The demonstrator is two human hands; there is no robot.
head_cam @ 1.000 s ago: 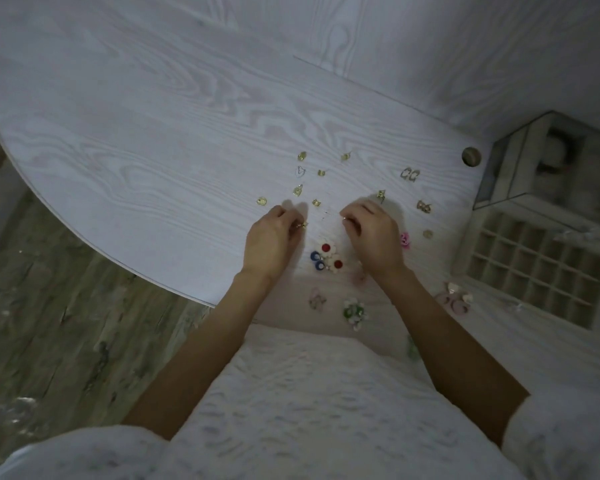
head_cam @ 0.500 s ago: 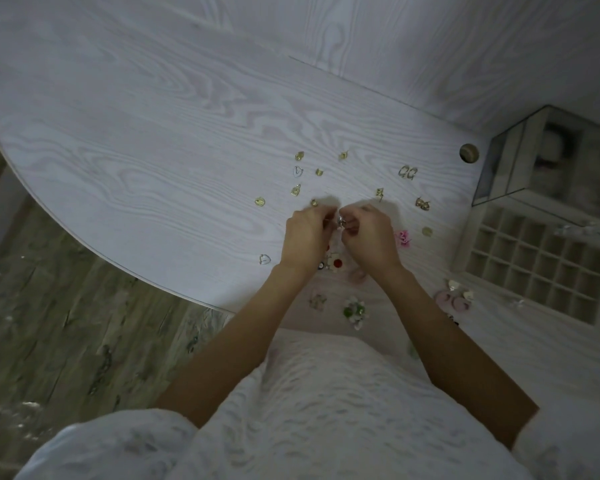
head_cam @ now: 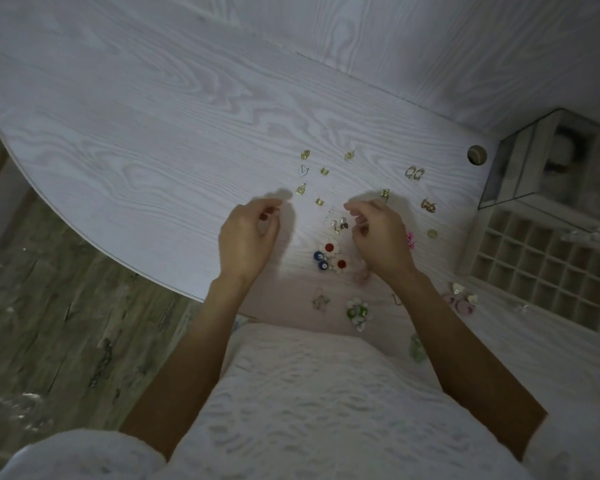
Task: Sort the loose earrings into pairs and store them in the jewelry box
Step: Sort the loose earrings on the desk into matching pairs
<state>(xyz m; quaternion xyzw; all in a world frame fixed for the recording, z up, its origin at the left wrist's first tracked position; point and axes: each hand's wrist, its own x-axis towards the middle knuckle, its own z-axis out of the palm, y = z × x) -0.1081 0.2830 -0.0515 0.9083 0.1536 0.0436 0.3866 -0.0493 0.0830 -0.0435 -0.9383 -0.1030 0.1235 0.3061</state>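
Left hand (head_cam: 248, 242) above table (head_cam: 153, 133), fingers curled, thumb and forefinger pinched; whether it holds anything, cannot tell. Right hand (head_cam: 381, 239) likewise curled, contents unclear. Earrings (head_cam: 340, 225) lie on table between hands. Box (head_cam: 548, 268) at right, compartments exposed.

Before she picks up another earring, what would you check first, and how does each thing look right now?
1. Jewelry box open, compartments showing: ok.
2. Left hand free: cannot tell; its fingers are curled and something small may be pinched.
3. Right hand free: cannot tell; its fingers are curled too.
4. A matched pair ready: ok; two gold hoops lie side by side.
5. Silver pair between the hands within reach: ok.
6. Enough light to match the small gold pieces: not ok; the scene is dim.
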